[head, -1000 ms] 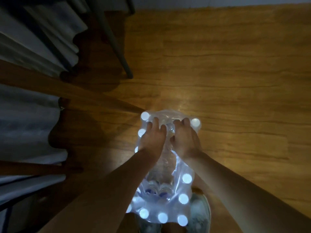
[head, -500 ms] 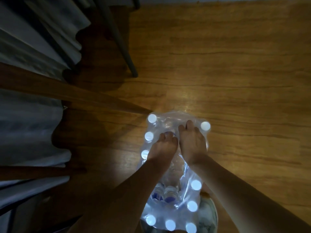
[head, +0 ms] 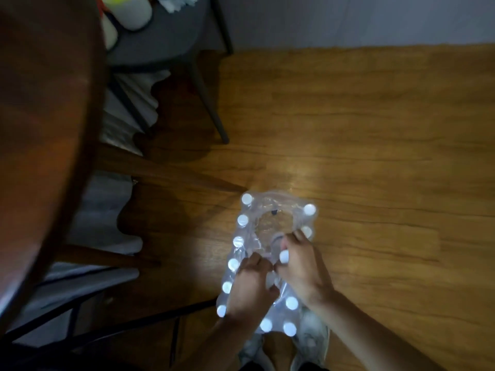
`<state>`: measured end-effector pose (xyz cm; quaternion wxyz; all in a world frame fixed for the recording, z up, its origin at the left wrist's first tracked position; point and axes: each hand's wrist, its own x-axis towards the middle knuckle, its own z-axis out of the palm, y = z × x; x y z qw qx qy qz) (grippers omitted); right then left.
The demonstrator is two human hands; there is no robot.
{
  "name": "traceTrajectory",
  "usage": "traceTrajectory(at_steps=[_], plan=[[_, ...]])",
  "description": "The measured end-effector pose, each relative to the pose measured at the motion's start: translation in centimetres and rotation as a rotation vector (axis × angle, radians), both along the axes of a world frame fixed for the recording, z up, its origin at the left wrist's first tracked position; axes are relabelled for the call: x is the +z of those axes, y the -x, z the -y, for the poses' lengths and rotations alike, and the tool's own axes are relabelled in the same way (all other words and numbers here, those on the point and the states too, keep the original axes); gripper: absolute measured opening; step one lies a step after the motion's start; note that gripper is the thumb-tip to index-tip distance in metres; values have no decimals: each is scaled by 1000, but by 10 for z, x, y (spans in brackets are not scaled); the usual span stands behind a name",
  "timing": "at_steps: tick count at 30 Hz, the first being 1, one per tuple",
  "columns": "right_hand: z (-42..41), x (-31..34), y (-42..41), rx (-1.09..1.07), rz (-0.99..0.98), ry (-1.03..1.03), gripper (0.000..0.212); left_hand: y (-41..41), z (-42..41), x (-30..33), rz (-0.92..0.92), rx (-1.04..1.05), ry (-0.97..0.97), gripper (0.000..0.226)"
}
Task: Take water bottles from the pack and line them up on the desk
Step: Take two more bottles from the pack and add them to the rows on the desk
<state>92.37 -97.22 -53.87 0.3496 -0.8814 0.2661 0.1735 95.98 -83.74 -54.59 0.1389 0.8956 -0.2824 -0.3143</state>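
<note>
Head view, dim light. A shrink-wrapped pack of water bottles (head: 270, 236) stands on the wooden floor (head: 375, 156), its film torn open at the far middle. The right hand (head: 301, 266) curls around a white-capped bottle (head: 283, 256) at the pack's centre. The left hand (head: 250, 286), just beside it, appears to pinch the film; blur obscures its fingers. A brown desk edge (head: 53, 129) fills the left; sneakers (head: 310, 341) show nearest.

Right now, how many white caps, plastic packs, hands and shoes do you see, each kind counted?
White caps: 12 clear, one more doubtful
Plastic pack: 1
Hands: 2, left hand and right hand
Shoes: 2
Total: 17
</note>
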Motion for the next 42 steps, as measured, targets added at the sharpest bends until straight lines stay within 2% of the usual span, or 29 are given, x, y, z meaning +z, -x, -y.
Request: traceTrajectory(at_steps=[6, 13, 23, 30, 42], plan=[[-3, 108, 24, -33, 8, -31, 22, 15, -9, 113, -21, 99, -5, 32], [2, 254, 48, -70, 31, -23, 22, 32, -11, 262, 19, 191, 36, 32], [2, 419, 96, -139, 137, 18, 20, 64, -14, 441, 77, 377, 204, 29], [-14, 479, 119, -184, 164, 22, 23, 83, -36, 499, 88, 431, 267, 24], [-62, 525, 126, -149, 169, 10, 24, 85, -84, 526, 95, 411, 268, 23]])
